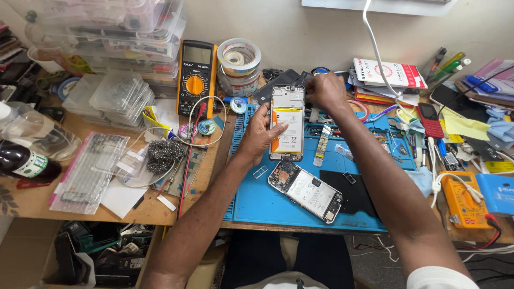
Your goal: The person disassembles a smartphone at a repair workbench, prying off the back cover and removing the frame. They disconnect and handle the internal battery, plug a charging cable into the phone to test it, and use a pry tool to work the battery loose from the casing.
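**Inspector:** State of the hands?

**Assistant:** The left hand (261,134) is clamped on the left edge of the opened phone (287,123), thumb across its pale battery, holding it tilted up over the blue mat (257,200). The right hand (325,90) is closed in a pinch at the phone's 1 o'clock corner; what the fingertips hold cannot be told.

**Inspector:** How should the step be done well?

**Assistant:** By judgement, he should keep the frame braced and work the top corner gently, with no bending.

**Inspector:** Surroundings and obstructions?

**Assistant:** A second phone (305,191), also opened, lies on the mat at 6 o'clock of the held one. A yellow meter (197,77) stands at 9 o'clock, its leads trailing near the left forearm. A white cable (377,56) hangs at 3 o'clock, close to the right arm. Small loose parts crowd the mat.
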### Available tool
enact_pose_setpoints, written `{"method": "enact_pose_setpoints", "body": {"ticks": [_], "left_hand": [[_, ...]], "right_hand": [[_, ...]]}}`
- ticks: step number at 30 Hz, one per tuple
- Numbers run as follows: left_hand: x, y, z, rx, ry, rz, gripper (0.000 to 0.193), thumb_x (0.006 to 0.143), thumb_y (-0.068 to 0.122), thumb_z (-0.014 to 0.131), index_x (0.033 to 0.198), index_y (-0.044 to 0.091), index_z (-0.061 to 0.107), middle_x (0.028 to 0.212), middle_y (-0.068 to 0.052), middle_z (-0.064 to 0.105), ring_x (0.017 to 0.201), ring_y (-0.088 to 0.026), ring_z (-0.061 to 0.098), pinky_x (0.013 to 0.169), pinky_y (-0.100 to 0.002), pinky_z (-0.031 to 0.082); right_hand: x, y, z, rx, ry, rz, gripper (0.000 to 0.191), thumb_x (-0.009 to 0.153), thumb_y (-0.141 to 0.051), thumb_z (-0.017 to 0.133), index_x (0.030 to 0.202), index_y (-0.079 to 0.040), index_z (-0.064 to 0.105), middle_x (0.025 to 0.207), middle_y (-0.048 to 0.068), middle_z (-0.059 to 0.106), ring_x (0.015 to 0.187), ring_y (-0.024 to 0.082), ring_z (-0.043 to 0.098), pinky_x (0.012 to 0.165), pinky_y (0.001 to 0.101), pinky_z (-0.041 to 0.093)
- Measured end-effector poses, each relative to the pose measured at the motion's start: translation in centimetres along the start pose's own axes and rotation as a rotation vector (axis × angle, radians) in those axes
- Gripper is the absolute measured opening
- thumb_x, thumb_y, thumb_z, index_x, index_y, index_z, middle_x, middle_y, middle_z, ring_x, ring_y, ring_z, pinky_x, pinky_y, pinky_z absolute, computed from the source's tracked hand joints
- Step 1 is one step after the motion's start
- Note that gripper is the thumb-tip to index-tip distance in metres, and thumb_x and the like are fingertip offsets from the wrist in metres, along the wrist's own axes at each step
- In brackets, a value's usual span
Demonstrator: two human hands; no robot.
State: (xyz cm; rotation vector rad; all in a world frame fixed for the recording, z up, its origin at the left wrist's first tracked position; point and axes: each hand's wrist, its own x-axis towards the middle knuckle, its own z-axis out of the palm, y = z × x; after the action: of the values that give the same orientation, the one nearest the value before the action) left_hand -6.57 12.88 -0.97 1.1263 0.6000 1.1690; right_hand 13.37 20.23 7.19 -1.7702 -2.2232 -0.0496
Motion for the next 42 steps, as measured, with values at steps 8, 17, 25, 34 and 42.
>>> {"method": "enact_pose_setpoints", "body": {"ticks": [8, 17, 25, 34, 42], "left_hand": [[0.0, 0.4, 0.3, 0.018, 0.004, -0.042, 0.061, 0.09, -0.001, 0.066, 0.146, 0.002, 0.041, 0.124, -0.017, 0.07, 0.108, -0.019, 0.071, 0.091, -0.036, 0.063], [0.0, 0.1, 0.8, 0.119, -0.026, -0.06, 0.062, 0.089, -0.002, 0.067, 0.146, 0.002, 0.042, 0.119, -0.017, 0.073, 0.1, -0.017, 0.074, 0.084, -0.033, 0.063], [-0.2, 0.4, 1.0, 0.142, -0.013, -0.099, 0.065, 0.09, -0.001, 0.065, 0.148, 0.0, 0.038, 0.12, -0.019, 0.073, 0.099, -0.019, 0.075, 0.081, -0.034, 0.066], [-0.3, 0.4, 1.0, 0.189, 0.005, -0.113, 0.07, 0.089, 0.002, 0.066, 0.151, 0.004, 0.033, 0.122, -0.02, 0.071, 0.1, -0.02, 0.075, 0.08, -0.036, 0.067], [-0.6, 0.7, 1.2, 0.169, 0.001, -0.11, 0.067, 0.089, 0.002, 0.067, 0.148, 0.003, 0.036, 0.12, -0.018, 0.072, 0.102, -0.019, 0.074, 0.082, -0.035, 0.066]], "right_hand": [[-0.3, 2.6, -2.0, 1.134, 0.124, 0.021, 0.008, 0.096, -0.011, 0.076, 0.102, -0.007, 0.074, 0.091, 0.004, 0.079, 0.081, 0.009, 0.073, 0.076, 0.0267, 0.06], [-3.2, 0.1, -5.0, 0.82, -0.196, 0.025, 0.02, 0.094, -0.014, 0.073, 0.112, -0.004, 0.076, 0.081, 0.005, 0.075, 0.064, 0.007, 0.064, 0.057, 0.0255, 0.055], [-3.3, -0.6, -4.1, 0.589, -0.172, -0.031, 0.026, 0.089, -0.018, 0.077, 0.112, -0.006, 0.077, 0.085, 0.005, 0.077, 0.074, 0.007, 0.071, 0.064, 0.0269, 0.06], [-3.6, -0.3, -3.3, 0.606, -0.176, -0.013, 0.026, 0.089, -0.02, 0.077, 0.113, -0.009, 0.078, 0.088, 0.008, 0.078, 0.077, 0.01, 0.073, 0.068, 0.03, 0.061], [-4.0, -0.8, -3.0, 0.44, -0.049, -0.088, 0.028, 0.082, -0.021, 0.083, 0.11, -0.014, 0.081, 0.091, 0.006, 0.071, 0.076, 0.016, 0.069, 0.062, 0.035, 0.06]]}}
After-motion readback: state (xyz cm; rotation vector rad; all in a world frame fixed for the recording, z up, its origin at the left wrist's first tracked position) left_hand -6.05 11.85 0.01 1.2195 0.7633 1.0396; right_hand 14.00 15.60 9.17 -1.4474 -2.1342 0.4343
